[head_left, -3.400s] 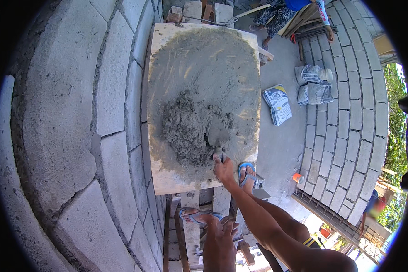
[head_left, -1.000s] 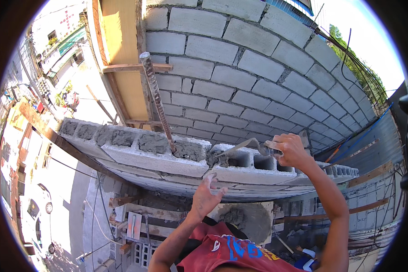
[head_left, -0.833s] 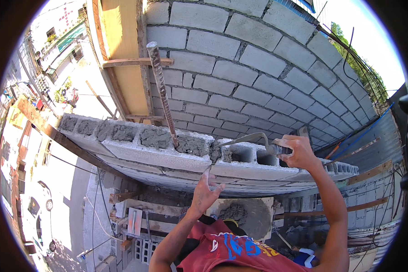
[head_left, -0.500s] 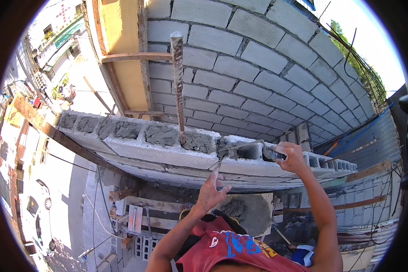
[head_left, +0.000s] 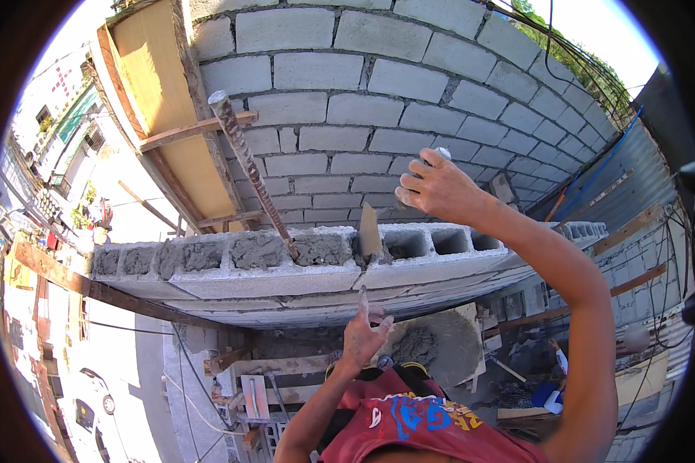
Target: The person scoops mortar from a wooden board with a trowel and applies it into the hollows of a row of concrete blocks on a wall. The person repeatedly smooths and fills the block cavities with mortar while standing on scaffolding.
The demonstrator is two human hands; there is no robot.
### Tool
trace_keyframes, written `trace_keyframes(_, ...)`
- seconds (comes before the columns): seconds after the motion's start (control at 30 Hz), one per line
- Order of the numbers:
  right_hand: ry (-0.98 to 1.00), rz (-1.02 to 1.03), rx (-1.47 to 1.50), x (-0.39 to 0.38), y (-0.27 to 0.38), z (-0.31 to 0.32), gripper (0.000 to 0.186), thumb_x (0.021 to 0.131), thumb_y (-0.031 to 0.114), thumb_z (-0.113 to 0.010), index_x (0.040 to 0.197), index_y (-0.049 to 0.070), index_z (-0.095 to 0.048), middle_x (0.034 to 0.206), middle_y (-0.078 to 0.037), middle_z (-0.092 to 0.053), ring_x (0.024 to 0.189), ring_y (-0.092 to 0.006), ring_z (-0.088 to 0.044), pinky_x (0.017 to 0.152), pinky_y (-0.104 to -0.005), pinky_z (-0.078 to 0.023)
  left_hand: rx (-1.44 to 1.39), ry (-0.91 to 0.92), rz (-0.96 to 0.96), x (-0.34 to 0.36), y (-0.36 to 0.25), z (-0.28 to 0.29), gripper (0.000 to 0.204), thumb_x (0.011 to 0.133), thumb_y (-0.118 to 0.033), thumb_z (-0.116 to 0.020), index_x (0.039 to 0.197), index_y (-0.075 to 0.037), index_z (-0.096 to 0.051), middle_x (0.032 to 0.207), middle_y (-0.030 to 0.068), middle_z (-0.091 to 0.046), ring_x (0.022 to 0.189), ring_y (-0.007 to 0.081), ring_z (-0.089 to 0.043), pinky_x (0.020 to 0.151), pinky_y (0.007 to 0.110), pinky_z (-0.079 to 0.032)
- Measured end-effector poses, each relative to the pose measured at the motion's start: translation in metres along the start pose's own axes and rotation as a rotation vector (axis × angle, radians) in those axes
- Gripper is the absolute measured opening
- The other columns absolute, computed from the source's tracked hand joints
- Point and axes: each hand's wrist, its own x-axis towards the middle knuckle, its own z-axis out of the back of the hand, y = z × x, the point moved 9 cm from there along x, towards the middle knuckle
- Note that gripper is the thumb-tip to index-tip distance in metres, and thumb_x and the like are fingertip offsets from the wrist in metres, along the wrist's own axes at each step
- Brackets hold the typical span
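My right hand [head_left: 440, 187] is raised above the block wall, fingers closed around the handle of a trowel. The narrow trowel blade [head_left: 370, 230] stands nearly upright, its lower end at the joint between a mortar-filled hollow block [head_left: 286, 279] and a block with hollow cells [head_left: 448, 262]. On the near side, my left hand [head_left: 365, 333] is just below that joint. Its index finger points up at the wall's near face and the thumb is apart; nothing is in it. Grey mortar [head_left: 259, 251] fills the cells left of the blade.
A rusty rebar [head_left: 251, 170] rises from the filled cells. Behind stands a taller block wall [head_left: 386, 81], with a timber-framed plywood panel [head_left: 150, 69] at left. Below are a board with mortar [head_left: 459, 351], a red-faced float [head_left: 255, 396] and a person [head_left: 552, 393].
My right hand has lifted from the wall top, turning the trowel from lying nearly flat to standing with its blade down at the joint. My left hand remains beneath the joint.
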Motion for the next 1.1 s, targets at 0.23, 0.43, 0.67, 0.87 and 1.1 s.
trace_keyframes(0.23, -0.079, -0.039, 0.072, -0.014, -0.013, 0.029, 0.016, 0.081, 0.013, -0.07, 0.094, 0.019, -0.077, 0.09, 0.006, -0.065, 0.098, -0.0125, -0.059, 0.105, -0.0373, -0.037, -0.004, -0.01, 0.017, 0.013, -0.003, 0.002, 0.089, 0.088, -0.015, -0.072, 0.154, 0.006, -0.016, 0.096, 0.0146, -0.071, 0.085, 0.0252, -0.07, 0.079, 0.036, -0.055)
trace_keyframes(0.43, -0.149, -0.017, 0.005, -0.02, 0.01, 0.011, 0.01, 0.08, 0.013, -0.068, 0.085, 0.016, -0.076, 0.084, 0.006, -0.063, 0.099, -0.0133, -0.058, 0.107, -0.0368, -0.035, -0.117, -0.076, 0.032, 0.016, -0.017, -0.007, 0.059, 0.091, -0.015, -0.069, 0.135, 0.011, -0.039, 0.095, 0.0155, -0.069, 0.086, 0.0205, -0.068, 0.078, 0.033, -0.055)
trace_keyframes(0.67, -0.183, -0.25, -0.079, -0.036, -0.023, 0.004, 0.006, 0.08, 0.015, -0.07, 0.081, 0.015, -0.075, 0.085, 0.004, -0.065, 0.102, -0.0163, -0.058, 0.108, -0.0382, -0.035, -0.08, -0.078, 0.168, 0.023, -0.001, -0.019, 0.05, 0.092, -0.012, -0.068, 0.126, 0.012, -0.04, 0.095, 0.0138, -0.067, 0.085, 0.0172, -0.067, 0.075, 0.029, -0.054)
trace_keyframes(0.87, -0.146, -0.143, -0.027, -0.037, 0.006, -0.003, 0.016, 0.08, 0.016, -0.068, 0.093, 0.017, -0.076, 0.088, 0.007, -0.061, 0.105, -0.0155, -0.055, 0.111, -0.0389, -0.032, -0.276, -0.069, 0.135, 0.029, -0.006, -0.021, 0.074, 0.092, -0.009, -0.067, 0.149, 0.009, -0.022, 0.097, 0.0142, -0.069, 0.084, 0.0174, -0.067, 0.077, 0.03, -0.054)
trace_keyframes(1.1, -0.114, -0.106, 0.032, -0.019, 0.012, 0.004, 0.004, 0.077, 0.015, -0.07, 0.076, 0.017, -0.074, 0.084, 0.006, -0.066, 0.095, -0.0144, -0.058, 0.107, -0.0365, -0.034, -0.327, -0.011, 0.179, -0.002, 0.015, -0.024, 0.081, 0.092, -0.012, -0.068, 0.154, 0.005, -0.019, 0.102, 0.016, -0.07, 0.093, 0.0194, -0.068, 0.084, 0.03, -0.054)
